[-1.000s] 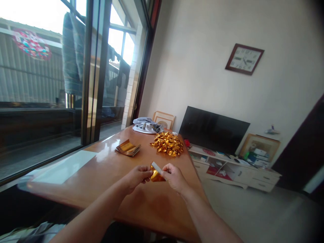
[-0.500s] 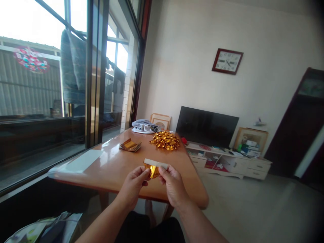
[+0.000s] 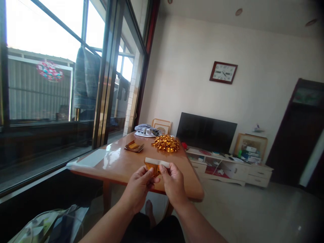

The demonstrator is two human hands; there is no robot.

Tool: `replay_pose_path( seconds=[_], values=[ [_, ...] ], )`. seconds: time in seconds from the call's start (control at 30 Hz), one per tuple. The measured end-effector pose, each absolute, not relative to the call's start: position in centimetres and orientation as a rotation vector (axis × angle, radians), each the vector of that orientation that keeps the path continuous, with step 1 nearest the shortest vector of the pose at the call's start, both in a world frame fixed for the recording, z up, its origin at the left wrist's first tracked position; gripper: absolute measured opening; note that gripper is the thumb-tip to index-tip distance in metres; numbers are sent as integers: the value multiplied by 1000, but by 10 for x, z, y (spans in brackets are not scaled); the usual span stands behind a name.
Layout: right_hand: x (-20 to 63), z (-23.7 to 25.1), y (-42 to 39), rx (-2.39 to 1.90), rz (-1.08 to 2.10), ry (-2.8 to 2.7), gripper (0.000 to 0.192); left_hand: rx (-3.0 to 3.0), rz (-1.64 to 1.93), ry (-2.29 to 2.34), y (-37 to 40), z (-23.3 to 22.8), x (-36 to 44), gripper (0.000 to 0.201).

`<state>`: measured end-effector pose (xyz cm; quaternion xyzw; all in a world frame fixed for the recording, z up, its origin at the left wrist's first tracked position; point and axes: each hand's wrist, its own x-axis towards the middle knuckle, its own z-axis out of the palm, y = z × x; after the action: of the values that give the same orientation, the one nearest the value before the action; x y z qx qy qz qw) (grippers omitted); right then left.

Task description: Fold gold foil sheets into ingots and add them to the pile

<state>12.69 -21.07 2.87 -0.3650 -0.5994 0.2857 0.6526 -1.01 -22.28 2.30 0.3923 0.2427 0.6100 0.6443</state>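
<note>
Left hand (image 3: 138,187) and right hand (image 3: 172,184) meet in the lower centre of the frame, each pinching one small folded piece of gold foil paper (image 3: 153,166) between thumb and fingertips, held in the air above the near edge of the surface (image 3: 118,162). The paper is shiny gold on its lower, crumpled part, which catches orange light, while its top edge is a flat pale strip running left to right, whitish and dull. The left hand grips the lower gold part from the left; the right hand grips the right end under the pale strip. Both hands are closed on it, fingers curled.

Largest in view, the window wall (image 3: 63,84) fills the left half of the frame, dark-framed and bright behind. A pale wall fills the upper right, with a dark television (image 3: 206,131) low at centre right and a brown-framed clock (image 3: 223,72) above it. The glossy orange-brown surface stretches from centre left toward the middle. On its far part lies a heap of folded gold foil pieces (image 3: 165,143), glittering and crinkled, and just left of it a small stack of flat gold sheets (image 3: 134,146), well apart from the hands. A bundle of cloth (image 3: 145,131) sits at the far end.
</note>
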Motion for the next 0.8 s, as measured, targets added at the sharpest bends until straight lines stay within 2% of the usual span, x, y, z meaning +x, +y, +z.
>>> replay_pose_path(
  seconds=[0.3,0.57,0.8],
  values=[
    [132,17,-212,-786,756,-1374,24,839,1381,585,-222,13,-8,26],
    [137,12,-213,-823,710,-1381,22,914,1369,622,-227,12,-9,30],
    [146,14,-221,-751,803,-1459,30,916,1309,628,-226,12,-15,26]
  ],
)
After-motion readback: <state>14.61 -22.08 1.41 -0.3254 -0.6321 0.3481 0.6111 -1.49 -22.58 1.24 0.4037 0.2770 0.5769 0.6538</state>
